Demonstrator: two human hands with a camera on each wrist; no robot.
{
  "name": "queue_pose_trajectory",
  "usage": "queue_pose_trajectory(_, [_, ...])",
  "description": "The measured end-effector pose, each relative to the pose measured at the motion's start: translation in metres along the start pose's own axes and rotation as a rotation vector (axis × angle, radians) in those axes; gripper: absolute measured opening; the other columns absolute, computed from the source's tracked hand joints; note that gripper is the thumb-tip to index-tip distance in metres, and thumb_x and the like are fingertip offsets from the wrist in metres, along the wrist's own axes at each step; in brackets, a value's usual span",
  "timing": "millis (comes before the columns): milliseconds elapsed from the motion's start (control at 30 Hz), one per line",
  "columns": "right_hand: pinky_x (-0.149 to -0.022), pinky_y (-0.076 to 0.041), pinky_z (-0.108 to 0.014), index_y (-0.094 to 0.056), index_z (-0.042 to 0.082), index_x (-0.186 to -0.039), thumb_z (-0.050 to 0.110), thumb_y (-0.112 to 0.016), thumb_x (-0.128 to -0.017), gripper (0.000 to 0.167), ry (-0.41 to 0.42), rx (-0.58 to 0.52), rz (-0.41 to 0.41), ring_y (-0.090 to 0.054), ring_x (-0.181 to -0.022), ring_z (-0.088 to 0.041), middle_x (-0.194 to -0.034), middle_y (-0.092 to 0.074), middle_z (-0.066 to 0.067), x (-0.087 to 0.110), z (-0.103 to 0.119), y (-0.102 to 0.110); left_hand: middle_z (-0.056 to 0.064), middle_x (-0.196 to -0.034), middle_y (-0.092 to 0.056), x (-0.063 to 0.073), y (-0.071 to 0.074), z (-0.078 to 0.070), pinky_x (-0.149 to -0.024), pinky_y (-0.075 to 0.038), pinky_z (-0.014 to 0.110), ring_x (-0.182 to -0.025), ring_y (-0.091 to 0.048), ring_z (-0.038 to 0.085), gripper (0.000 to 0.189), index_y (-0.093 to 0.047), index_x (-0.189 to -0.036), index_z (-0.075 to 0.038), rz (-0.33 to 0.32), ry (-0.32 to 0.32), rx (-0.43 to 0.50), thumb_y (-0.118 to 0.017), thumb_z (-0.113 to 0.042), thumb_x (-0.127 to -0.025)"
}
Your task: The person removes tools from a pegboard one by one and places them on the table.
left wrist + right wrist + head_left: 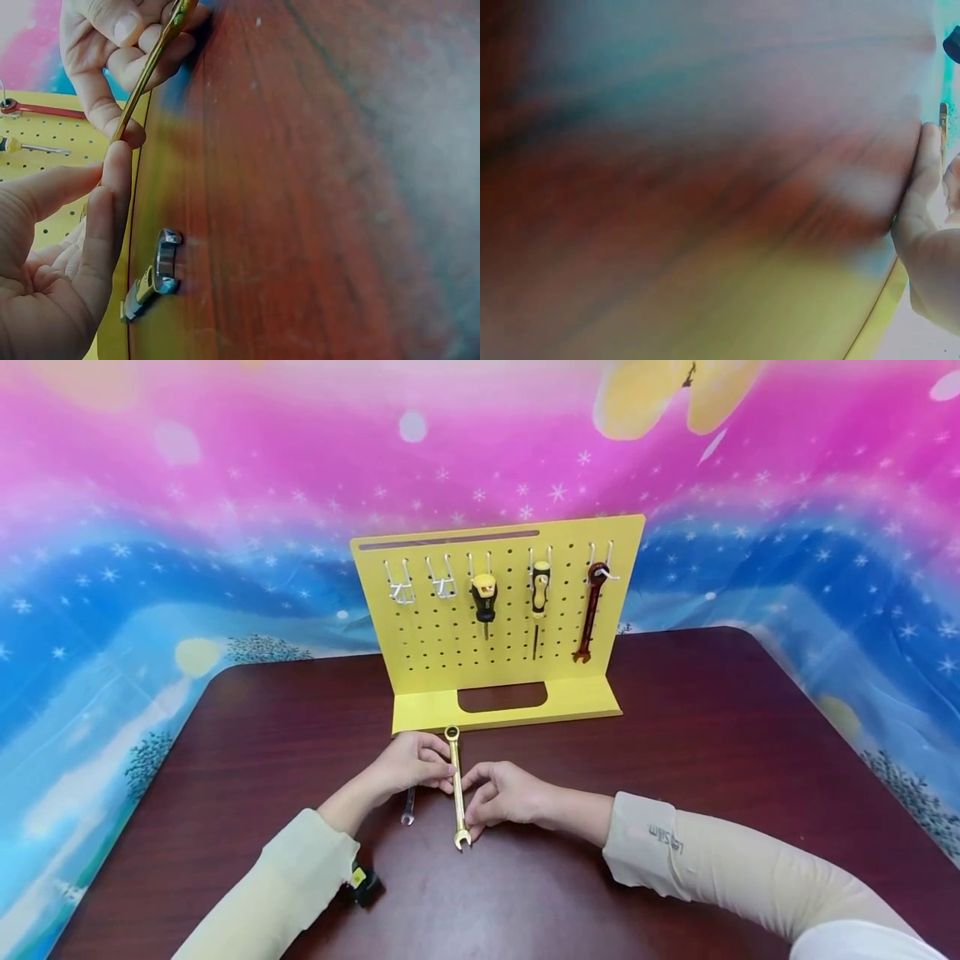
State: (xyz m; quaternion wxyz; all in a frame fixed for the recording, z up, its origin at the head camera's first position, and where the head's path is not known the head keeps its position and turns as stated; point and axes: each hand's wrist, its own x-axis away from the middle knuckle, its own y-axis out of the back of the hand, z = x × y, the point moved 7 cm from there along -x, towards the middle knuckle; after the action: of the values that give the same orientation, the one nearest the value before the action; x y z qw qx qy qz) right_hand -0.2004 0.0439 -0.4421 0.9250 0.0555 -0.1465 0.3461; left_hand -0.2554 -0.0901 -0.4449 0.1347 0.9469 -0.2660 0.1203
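A gold combination wrench (458, 793) is held up between both hands, ring end toward the pegboard and open end toward me. My left hand (414, 763) pinches it on its upper half between thumb and fingers. From the other side, my right hand (510, 795) holds its lower half with bent fingers. The left wrist view shows the gold shaft (142, 82) running past the fingertips of both hands. Beneath the left hand a silver wrench (408, 810) lies on the table, partly covered. A black-and-yellow tape measure (365, 885) sits beside the left sleeve, partly hidden.
A yellow pegboard (450, 652) stands at the table's back. From its hooks hang two yellow-and-black screwdrivers (485, 597) and a red wrench (590, 614). Two white hooks (401, 592) at its left hold nothing. A patterned cloth (225, 552) surrounds the dark wooden table (712, 735).
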Motion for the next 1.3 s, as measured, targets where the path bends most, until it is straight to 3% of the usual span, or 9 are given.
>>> queue_pose_trajectory(400, [-0.070,-0.056,-0.024,-0.043,-0.012,-0.128,-0.009,-0.059,-0.085,0.046,-0.034,-0.019,0.028,-0.072,-0.072,-0.014,-0.085,-0.074,-0.017,0.0047,-0.0014,-0.0013,0.009,-0.077,-0.073,0.0001,-0.0064,0.0010,-0.067,-0.060,0.026,-0.065,-0.072,0.013,0.020,-0.055,-0.107,0.013,0.021,0.031,0.020,-0.063,0.003,-0.091])
queue_pose_trajectory(633, [-0.077,-0.058,-0.028,-0.037,-0.017,-0.138,-0.005,-0.055,-0.090,0.052,-0.011,0.089,0.057,-0.073,-0.077,-0.020,-0.092,-0.071,-0.026,0.0085,0.0035,-0.0029,0.011,-0.079,-0.074,-0.0037,-0.0040,0.0054,-0.067,-0.060,0.026,-0.065,-0.072,0.013,0.021,-0.055,-0.107,0.012,0.021,0.054,0.017,-0.063,0.002,-0.092])
queue_pose_trajectory(867, [-0.084,-0.059,-0.034,-0.035,-0.017,-0.141,-0.004,-0.054,-0.092,0.054,-0.033,0.059,0.053,-0.075,-0.081,-0.025,-0.094,-0.071,-0.027,0.0093,0.0011,-0.0003,0.011,-0.078,-0.073,-0.0037,-0.0041,0.0053,-0.067,-0.061,0.028,-0.065,-0.073,0.015,0.026,-0.053,-0.112,0.013,0.014,0.070,0.029,-0.064,0.004,-0.091])
queue_pose_trajectory(1300, [-0.084,-0.059,-0.032,-0.039,-0.014,-0.140,0.000,-0.056,-0.092,0.053,-0.043,0.057,0.060,-0.075,-0.084,-0.025,-0.095,-0.072,-0.023,0.0100,0.0004,0.0032,0.017,-0.080,-0.073,-0.0005,0.0025,0.0007,-0.062,-0.060,0.026,-0.065,-0.074,0.017,0.023,-0.059,-0.110,0.013,-0.043,0.077,-0.052,-0.065,0.004,-0.090])
